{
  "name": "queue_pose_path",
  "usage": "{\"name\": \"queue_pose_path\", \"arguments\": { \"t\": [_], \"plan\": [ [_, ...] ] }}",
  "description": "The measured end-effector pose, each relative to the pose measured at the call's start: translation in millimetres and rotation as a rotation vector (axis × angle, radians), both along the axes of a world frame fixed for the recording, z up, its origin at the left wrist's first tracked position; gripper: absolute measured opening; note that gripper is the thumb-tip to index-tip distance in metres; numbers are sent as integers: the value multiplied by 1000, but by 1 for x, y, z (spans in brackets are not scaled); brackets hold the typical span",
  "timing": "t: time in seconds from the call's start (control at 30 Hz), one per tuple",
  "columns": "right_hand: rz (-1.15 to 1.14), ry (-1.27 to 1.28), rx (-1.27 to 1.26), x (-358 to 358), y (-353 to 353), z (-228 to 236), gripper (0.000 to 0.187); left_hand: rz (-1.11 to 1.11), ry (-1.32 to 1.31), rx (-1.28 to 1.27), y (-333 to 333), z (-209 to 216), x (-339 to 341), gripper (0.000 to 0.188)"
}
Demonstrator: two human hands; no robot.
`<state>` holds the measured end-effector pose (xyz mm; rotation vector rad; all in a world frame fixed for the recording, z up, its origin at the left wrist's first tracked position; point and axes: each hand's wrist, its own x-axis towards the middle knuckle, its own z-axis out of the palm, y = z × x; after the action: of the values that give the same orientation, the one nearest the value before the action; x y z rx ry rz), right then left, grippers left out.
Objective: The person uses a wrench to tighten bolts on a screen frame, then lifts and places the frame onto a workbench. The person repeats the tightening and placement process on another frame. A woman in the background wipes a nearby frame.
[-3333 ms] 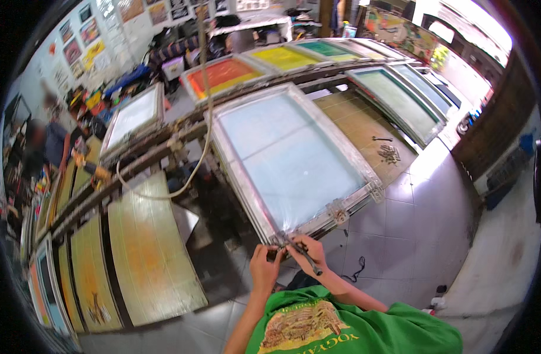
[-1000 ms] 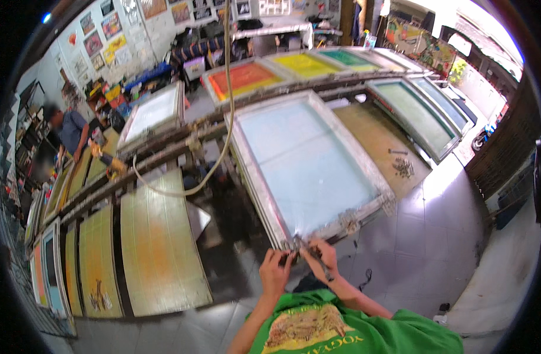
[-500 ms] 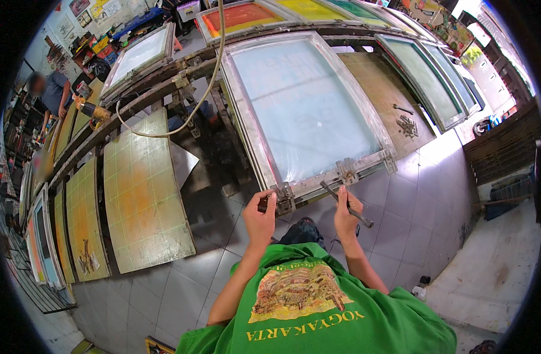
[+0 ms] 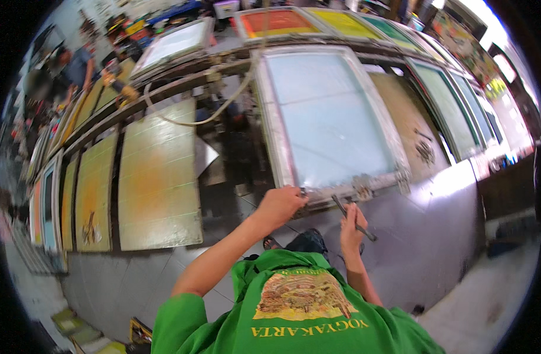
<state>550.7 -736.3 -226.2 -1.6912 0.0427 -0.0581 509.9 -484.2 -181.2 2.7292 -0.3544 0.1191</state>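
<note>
A silkscreen frame (image 4: 341, 187) with pale blue mesh (image 4: 332, 118) lies in front of me, its metal rim toward my body. My left hand (image 4: 281, 206) reaches to its near left corner, with the fingers closed on the metal clamp (image 4: 303, 192) there. The hand hides most of that clamp. A dark metal wrench (image 4: 366, 233) sits in the closed fingers of my right hand (image 4: 352, 224), slanted just below the near rim. Its upper end lies close to a second metal clamp (image 4: 363, 187), apparently without touching it.
A wrench (image 4: 422, 135) and a pile of bolts (image 4: 425, 153) lie on the board to the right. Yellowish printing boards (image 4: 158, 177) stand on the left, one with metal pieces on it. A pale hose (image 4: 223, 111) hangs over the rack. Another person (image 4: 76, 65) works at far left.
My left hand has moved rightward over the corner clamp and now covers it. My right hand with the wrench has shifted slightly in view. The view has swung leftward.
</note>
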Motion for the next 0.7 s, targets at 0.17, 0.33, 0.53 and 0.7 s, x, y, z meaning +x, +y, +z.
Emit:
{"name": "queue_pose_path", "arguments": {
  "t": [0.17, 0.33, 0.53, 0.7],
  "plan": [
    [-4, 106, -23, -6, -13, -11, 43, -14, -58, 117, -7, -6, 4, 28],
    [43, 170, 56, -10, -18, -21, 43, 32, -52, 167, -12, -9, 7, 14],
    [68, 183, 79, 3, -14, -41, 42, 49, -210, 138, -12, -25, -2, 12],
    [109, 167, 66, 5, -6, -29, 43, 260, -255, -376, -9, -17, -18, 13]
  ]
}}
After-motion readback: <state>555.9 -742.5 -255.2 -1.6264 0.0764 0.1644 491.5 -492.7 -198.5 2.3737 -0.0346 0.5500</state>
